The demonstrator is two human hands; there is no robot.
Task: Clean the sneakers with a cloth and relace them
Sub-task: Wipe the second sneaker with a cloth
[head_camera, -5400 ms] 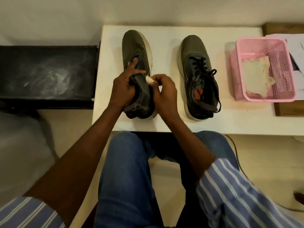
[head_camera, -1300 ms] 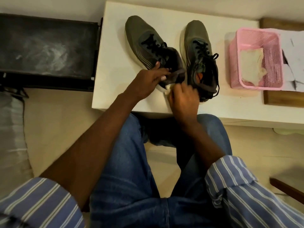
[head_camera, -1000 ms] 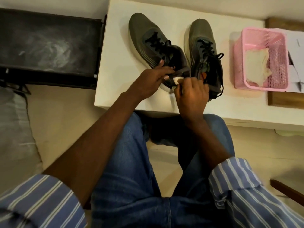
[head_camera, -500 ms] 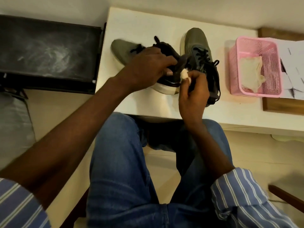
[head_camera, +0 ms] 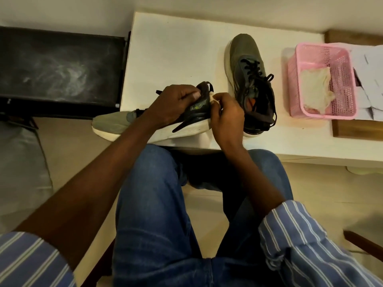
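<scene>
Left hand [head_camera: 174, 105]: we see it at frame centre, fingers curled over the collar of the near sneaker [head_camera: 149, 126], grasping it.
Right hand [head_camera: 227, 119]: just right of the left hand, it pinches a small white cloth [head_camera: 213, 99] against the heel of that sneaker.
Near sneaker: it lies turned sideways along the front edge of the white table [head_camera: 176, 52], toe pointing to the left of the frame and overhanging the table's corner, pale sole facing us.
Second sneaker [head_camera: 248, 79]: 1 laced shoe standing upright right of centre, toe toward the top.
Pink basket [head_camera: 335, 54]: upper right, holding a pale rag [head_camera: 315, 88].
</scene>
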